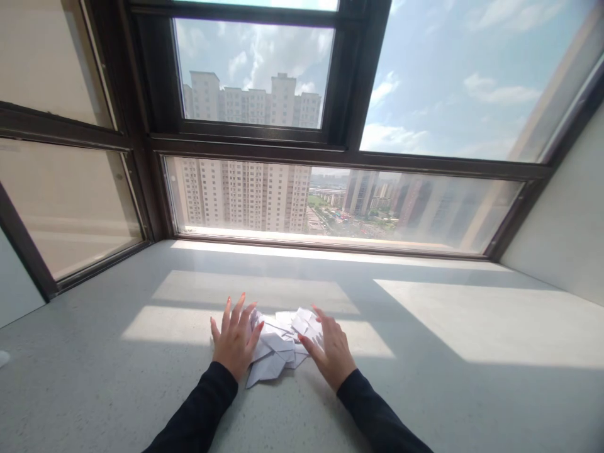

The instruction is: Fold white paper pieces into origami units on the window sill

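Observation:
A loose heap of torn white paper pieces (276, 343) lies on the pale windowsill (189, 402), its scraps overlapping at odd angles. My left hand (234, 340) is at the heap's left side, palm down, with the fingers spread and the fingertips pointing toward the window. On the right side, my right hand (331, 349) curves beside the paper, thumb apart from the fingers. Both hands border the heap, and neither has a scrap visibly gripped. Some paper is hidden behind the fingers. Whether the palms touch the sill I cannot tell.
Dark window frames (330, 246) rise along the sill's far edge, with glass panes and tall buildings (245, 195) beyond. A white wall (561, 214) bounds the right side. A small white object (4, 358) sits at the left edge. Sunlight and shadow bands cross the sill.

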Tool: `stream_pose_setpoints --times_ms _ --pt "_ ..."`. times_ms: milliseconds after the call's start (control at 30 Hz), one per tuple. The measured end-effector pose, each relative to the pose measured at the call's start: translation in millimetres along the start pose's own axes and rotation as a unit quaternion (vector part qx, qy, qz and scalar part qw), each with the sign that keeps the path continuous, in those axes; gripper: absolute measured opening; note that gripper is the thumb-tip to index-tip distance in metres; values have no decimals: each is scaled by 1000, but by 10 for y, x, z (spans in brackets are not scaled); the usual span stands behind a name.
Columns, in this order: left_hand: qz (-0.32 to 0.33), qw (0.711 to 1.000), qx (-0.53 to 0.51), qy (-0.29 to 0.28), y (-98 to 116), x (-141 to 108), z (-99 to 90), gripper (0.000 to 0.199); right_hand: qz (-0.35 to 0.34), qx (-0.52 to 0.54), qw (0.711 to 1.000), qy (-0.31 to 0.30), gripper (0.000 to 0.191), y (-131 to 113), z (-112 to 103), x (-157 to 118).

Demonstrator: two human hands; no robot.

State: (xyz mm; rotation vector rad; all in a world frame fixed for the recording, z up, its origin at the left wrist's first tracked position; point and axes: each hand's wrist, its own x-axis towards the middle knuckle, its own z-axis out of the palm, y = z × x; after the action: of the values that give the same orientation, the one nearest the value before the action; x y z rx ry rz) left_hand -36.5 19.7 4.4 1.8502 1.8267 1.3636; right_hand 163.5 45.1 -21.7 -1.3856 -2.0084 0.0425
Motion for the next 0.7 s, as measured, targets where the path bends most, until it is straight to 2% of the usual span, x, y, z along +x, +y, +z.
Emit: stream_pose_setpoints --times_ms 67,133,233,300,433,533,600,633,700 --pt "-18 1000 -2 -17 17 -30 8 40 -10 -13 1000 -1 68 15 34 -3" --pt "-16 996 33 -81 -1 -87 43 52 -37 -24 998 -35 72 19 57 -16" --pt "30 981 92 -167 -97 -162 110 70 -75 -20 994 -82 69 -20 34 -35" --pt "63 975 103 -188 -184 -176 145 76 -79 -6 992 -97 62 -76 -17 -39" --pt "95 977 28 -191 -289 -135 185 71 -66 17 993 -95 48 -176 -104 -34" --pt "95 977 -85 -170 -268 -98 187 64 -85 13 993 -76 60 -168 -86 -45" --pt "68 976 -148 -141 -233 -76 168 60 -106 12 990 -97 71 -128 -41 -61" --pt "51 977 -164 -125 -218 -64 152 59 -111 15 987 -116 70 -105 -18 -69" --pt "40 983 -152 -100 -199 -38 113 56 -101 26 985 -138 55 -65 17 -74"
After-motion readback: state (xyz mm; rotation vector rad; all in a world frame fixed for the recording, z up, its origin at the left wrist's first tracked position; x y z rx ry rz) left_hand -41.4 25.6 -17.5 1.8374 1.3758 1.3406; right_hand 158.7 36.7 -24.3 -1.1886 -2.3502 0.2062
